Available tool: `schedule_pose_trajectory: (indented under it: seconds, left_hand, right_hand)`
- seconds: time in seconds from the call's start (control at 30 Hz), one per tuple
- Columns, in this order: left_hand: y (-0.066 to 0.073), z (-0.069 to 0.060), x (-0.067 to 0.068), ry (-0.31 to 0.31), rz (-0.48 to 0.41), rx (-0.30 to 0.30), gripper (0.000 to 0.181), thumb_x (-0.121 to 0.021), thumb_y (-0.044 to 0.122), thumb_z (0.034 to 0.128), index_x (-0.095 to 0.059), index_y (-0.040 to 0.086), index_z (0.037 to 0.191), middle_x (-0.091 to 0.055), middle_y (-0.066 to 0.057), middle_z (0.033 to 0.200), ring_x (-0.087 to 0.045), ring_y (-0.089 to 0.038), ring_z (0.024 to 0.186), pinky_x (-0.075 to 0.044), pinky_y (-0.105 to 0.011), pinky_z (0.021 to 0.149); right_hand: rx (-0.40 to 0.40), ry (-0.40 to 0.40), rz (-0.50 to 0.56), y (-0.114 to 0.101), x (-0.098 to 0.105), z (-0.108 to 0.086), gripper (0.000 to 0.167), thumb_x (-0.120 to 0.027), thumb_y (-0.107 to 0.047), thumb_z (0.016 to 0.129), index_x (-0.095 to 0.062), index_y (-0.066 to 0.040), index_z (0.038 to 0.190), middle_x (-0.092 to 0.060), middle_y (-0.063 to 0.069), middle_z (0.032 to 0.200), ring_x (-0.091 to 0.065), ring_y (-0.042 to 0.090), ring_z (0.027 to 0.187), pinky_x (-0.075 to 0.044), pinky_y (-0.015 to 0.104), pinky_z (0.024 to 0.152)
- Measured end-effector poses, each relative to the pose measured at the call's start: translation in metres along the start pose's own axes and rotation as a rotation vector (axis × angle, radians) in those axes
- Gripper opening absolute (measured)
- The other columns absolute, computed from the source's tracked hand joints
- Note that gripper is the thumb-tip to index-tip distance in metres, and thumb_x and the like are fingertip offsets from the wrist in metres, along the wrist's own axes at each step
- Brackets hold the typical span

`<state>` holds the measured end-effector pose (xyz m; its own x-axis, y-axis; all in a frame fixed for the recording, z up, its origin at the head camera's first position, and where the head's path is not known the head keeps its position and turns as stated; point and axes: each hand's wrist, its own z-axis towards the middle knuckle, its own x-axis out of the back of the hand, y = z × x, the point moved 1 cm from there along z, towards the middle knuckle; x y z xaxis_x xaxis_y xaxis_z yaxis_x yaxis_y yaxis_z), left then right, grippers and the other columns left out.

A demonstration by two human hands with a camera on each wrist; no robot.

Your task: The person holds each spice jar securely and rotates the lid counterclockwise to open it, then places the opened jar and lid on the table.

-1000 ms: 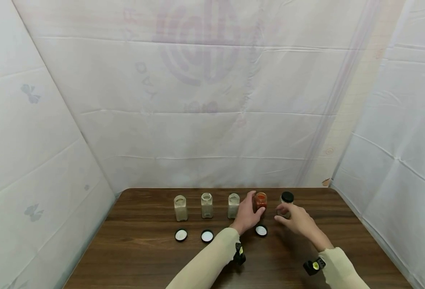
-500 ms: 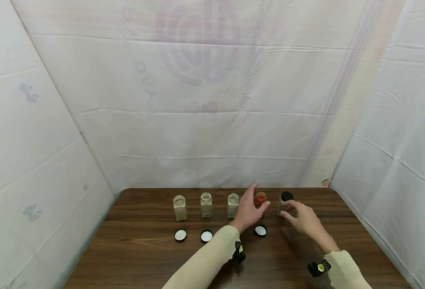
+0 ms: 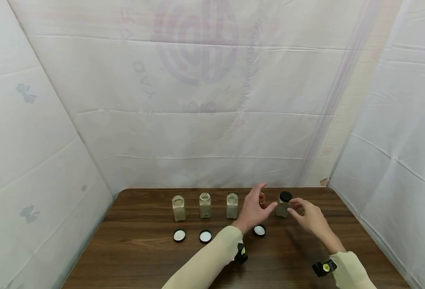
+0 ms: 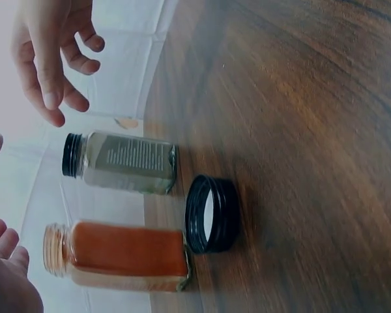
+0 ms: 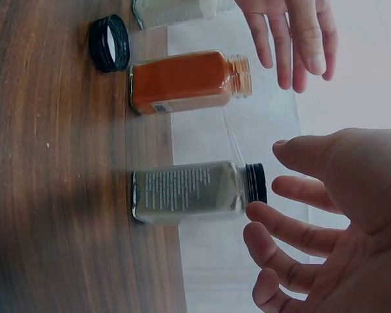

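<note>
A glass jar of grey-green powder point(image 3: 281, 209) stands upright at the right end of the row, its black cap point(image 3: 285, 196) on. Left of it, a jar of orange-red powder point(image 5: 182, 81) stands with its mouth uncovered; in the head view my left hand point(image 3: 253, 208) hides most of it. That hand hovers above and beside the orange jar, thumb and fingers spread, holding nothing. My right hand point(image 3: 312, 218) is just right of the capped jar, fingers loosely bent and apart. Its fingertips are close to the cap; whether they touch it I cannot tell.
Three uncapped jars of pale powder point(image 3: 179, 208) continue the row leftward. Several black lids lie in front, white insides up, including a lid point(image 3: 179, 235) at left and a lid point(image 3: 259, 230) before the orange jar. White sheeting point(image 3: 205, 172) rises behind the wooden table point(image 3: 133, 257).
My left hand has left the orange jar, opening and moving right toward the capped jar. My right hand has drawn slightly right, from in front of the capped jar to beside it.
</note>
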<state>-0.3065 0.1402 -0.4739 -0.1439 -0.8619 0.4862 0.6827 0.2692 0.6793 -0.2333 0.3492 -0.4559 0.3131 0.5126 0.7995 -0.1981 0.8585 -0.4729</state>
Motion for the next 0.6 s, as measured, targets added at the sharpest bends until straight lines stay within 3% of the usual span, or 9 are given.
schedule_pose_trajectory:
  seconds: [0.13,0.27,0.37,0.6]
  left_hand:
    - [0.003,0.000,-0.004,-0.013,0.029,-0.041,0.068,-0.075,0.030,0.0961,-0.040,0.021,0.154,-0.058,-0.001,0.131,-0.056,-0.015,0.082,-0.047,-0.019,0.068]
    - [0.008,0.000,-0.009,-0.020,0.051,-0.069,0.072,-0.079,0.026,0.0932,-0.041,0.018,0.154,-0.057,-0.002,0.140,-0.063,-0.016,0.106,-0.053,-0.027,0.087]
    - [0.011,0.000,-0.012,-0.049,0.045,-0.050,0.076,-0.081,0.024,0.0918,-0.039,0.017,0.155,-0.051,-0.002,0.152,-0.052,-0.020,0.136,-0.046,-0.037,0.107]
    - [0.014,-0.001,-0.025,-0.143,-0.008,0.045,0.086,-0.081,0.024,0.0913,-0.031,0.019,0.160,-0.045,-0.005,0.157,-0.047,-0.020,0.141,-0.045,-0.038,0.109]
  right_hand:
    - [-0.003,0.004,0.007,0.002,0.004,0.000,0.031,-0.074,-0.018,0.096,-0.069,-0.002,0.122,-0.073,0.019,0.106,-0.070,0.034,0.085,-0.055,0.050,0.069]
    - [-0.012,0.006,0.009,0.005,0.008,0.000,0.031,-0.073,-0.017,0.097,-0.068,-0.001,0.122,-0.073,0.021,0.105,-0.069,0.031,0.080,-0.054,0.049,0.066]
    - [-0.019,0.007,0.009,0.008,0.011,0.001,0.032,-0.073,-0.017,0.097,-0.067,0.000,0.123,-0.072,0.022,0.106,-0.068,0.029,0.077,-0.054,0.048,0.065]
    - [-0.051,0.009,0.005,0.014,0.015,0.005,0.034,-0.071,-0.018,0.099,-0.065,0.002,0.126,-0.072,0.025,0.109,-0.057,0.017,0.064,-0.047,0.039,0.060]
